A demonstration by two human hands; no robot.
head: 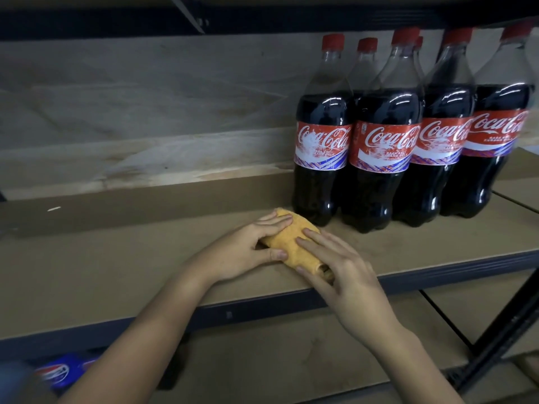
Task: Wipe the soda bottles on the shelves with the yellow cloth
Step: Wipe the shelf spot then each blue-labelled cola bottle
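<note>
Cloth of yellow terry, rolled or folded into a short bundle (pixel 294 243), lies on the brown board shelf (pixel 116 258) near its front edge, just in front of the leftmost of the dark cola bottles with red caps and red labels (pixel 322 135). The bottles stand upright in a tight group at the right of the shelf, touching one another, with at least one more row behind; the cloth is near the first bottle's base but I cannot tell whether it touches it.

Both hands rest on the bundle. The left hand (pixel 248 246) comes in from the lower left, its fingers laid over the far end of the cloth and its thumb curled round the near side, so it grasps the bundle. The right hand (pixel 341 266) comes from the lower right with fingers nearly straight, pressing on top of the cloth, thumb tucked against the open end near the shelf's dark metal rim (pixel 291 301); it is flat rather than clenched.

As I judge it, wiping has not begun here. The risks ahead: the bundle sits close to the rim and could slide off if nudged forward, and a firm swipe against one tall bottle could rock it into its packed neighbours. A wadded cloth would also wipe poorly until opened out.

On the lower shelf at bottom left, blue-labelled packaging (pixel 58 371) shows, blurred.
</note>
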